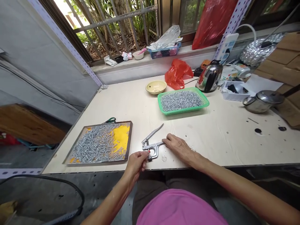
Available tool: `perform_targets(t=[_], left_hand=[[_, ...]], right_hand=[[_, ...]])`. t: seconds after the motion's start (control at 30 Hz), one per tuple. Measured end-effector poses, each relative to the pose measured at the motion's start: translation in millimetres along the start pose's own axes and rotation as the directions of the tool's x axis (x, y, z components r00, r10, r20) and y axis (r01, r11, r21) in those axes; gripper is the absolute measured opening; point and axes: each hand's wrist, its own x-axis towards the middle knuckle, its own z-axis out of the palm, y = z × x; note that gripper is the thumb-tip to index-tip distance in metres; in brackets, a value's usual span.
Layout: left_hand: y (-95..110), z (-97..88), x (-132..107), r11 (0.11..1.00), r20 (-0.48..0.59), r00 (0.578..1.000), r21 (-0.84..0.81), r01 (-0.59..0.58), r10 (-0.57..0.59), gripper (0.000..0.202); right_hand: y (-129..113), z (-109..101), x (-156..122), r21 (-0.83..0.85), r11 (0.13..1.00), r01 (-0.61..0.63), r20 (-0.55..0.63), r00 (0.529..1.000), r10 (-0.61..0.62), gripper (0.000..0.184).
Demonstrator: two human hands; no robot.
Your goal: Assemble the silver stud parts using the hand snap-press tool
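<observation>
A metal press plier tool (152, 144) lies on the pale table near the front edge, its upper handle raised. My left hand (136, 163) pinches something small at the tool's jaw; I cannot make out what it is. My right hand (178, 147) rests on the table with fingers curled on the tool's lower handle. To the left of my hands lies a brown-framed tray (128, 137) with a yellow base, heaped with several small silver metal pieces.
A green tray (206, 101) of silver pieces stands mid-table, with a yellow bowl (156, 87), a red bag (178, 73) and a steel kettle (209, 76) behind. A pot (262, 100) sits right. Green-handled scissors (110, 120) lie behind the brown tray.
</observation>
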Motion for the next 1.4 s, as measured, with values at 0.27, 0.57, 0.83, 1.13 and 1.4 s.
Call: perform_targets(t=[0.27,0.57,0.83,1.13,1.4], left_hand=[[0.2,-2.5,4.2,0.994,0.032,0.999,0.107,-0.022,0.019,0.046],[-1.1,-4.3,8.4,0.988,0.055,0.999,0.157,-0.007,-0.001,0.044],[-1.7,-5.1,7.4,0.966,0.061,0.995,0.248,0.066,-0.084,0.040],[3.2,-7.1,5.3,0.948,0.175,0.966,0.291,0.131,-0.187,0.042],[6.3,-5.8,1.4,0.938,0.176,0.958,0.303,0.167,-0.227,0.046]], right_hand=[[-3.2,-0.9,-2.5,-0.044,0.999,-0.020,-0.006,1.000,0.020,0.020],[-3.2,0.6,-0.4,-0.075,0.997,-0.017,-0.004,1.000,0.017,0.019],[-5.3,-0.1,-1.1,-0.053,0.998,-0.027,-0.011,1.000,0.027,0.020],[-3.5,3.3,-3.7,-0.041,0.999,0.006,-0.040,0.999,-0.007,0.018],[0.2,-4.0,-4.9,-0.032,0.999,0.029,0.093,0.995,-0.026,0.016]])
